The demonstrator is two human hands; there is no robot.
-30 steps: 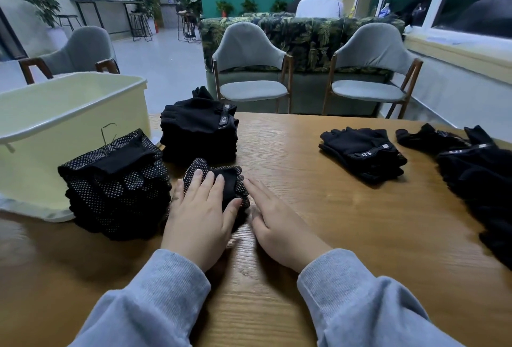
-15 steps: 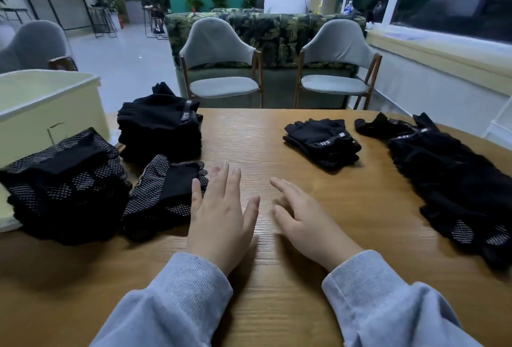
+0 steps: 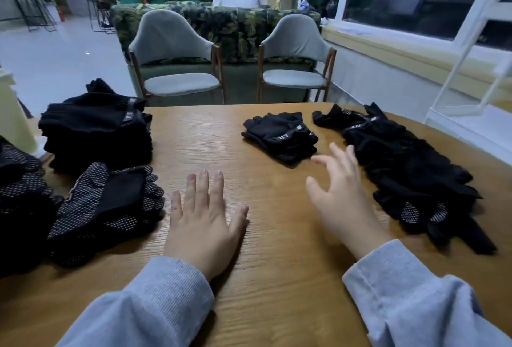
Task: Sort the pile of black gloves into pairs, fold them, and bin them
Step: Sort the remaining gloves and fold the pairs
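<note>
My left hand [image 3: 203, 219] lies flat on the wooden table [image 3: 266, 277], fingers straight, just right of a folded dotted glove pair [image 3: 106, 205]. My right hand [image 3: 342, 194] hovers with spread fingers between a small folded stack of black gloves [image 3: 279, 136] and the loose pile of black gloves [image 3: 410, 172] at the right; it holds nothing. A tall stack of folded black gloves [image 3: 97, 130] stands at the back left. Another dotted stack [image 3: 19, 194] sits at the left edge. The pale yellow bin [image 3: 13, 122] shows only as a sliver at far left.
Two grey chairs [image 3: 177, 55] stand beyond the table's far edge, with a leaf-patterned sofa [image 3: 230, 27] behind them. A window ledge [image 3: 415, 50] and a white frame [image 3: 471, 50] run along the right. A person in white sits far back.
My left hand has come off the folded dotted pair and now lies on bare table. My right hand has lifted and moved right toward the loose pile. My view has turned right.
</note>
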